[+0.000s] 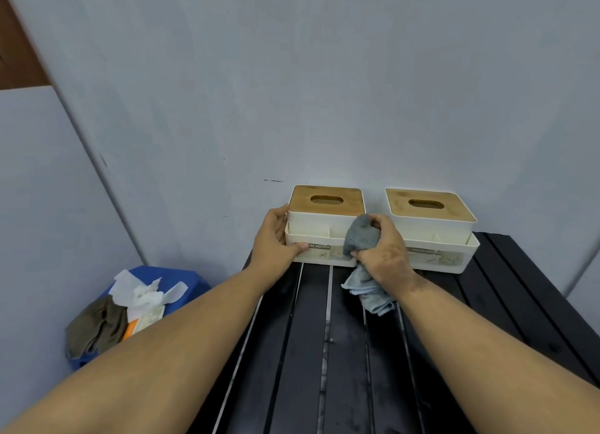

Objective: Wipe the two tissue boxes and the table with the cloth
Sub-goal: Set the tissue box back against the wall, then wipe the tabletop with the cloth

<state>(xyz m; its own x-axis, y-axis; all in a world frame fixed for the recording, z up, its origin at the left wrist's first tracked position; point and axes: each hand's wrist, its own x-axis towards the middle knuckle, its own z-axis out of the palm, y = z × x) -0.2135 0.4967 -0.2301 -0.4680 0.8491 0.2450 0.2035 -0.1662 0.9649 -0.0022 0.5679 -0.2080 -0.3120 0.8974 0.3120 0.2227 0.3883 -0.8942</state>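
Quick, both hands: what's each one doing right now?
Left hand: grips the left end of the left tissue box, steadying it.
Right hand: holds the grey cloth, pressed against that box's front.

The left tissue box (324, 225) is showing a front label reading "…DE HOLDER"; the right tissue box's (431, 229) label is blurring out.

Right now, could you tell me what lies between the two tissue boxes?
In the head view, the right hand holding the grey cloth fills the gap between the left tissue box and right tissue box.
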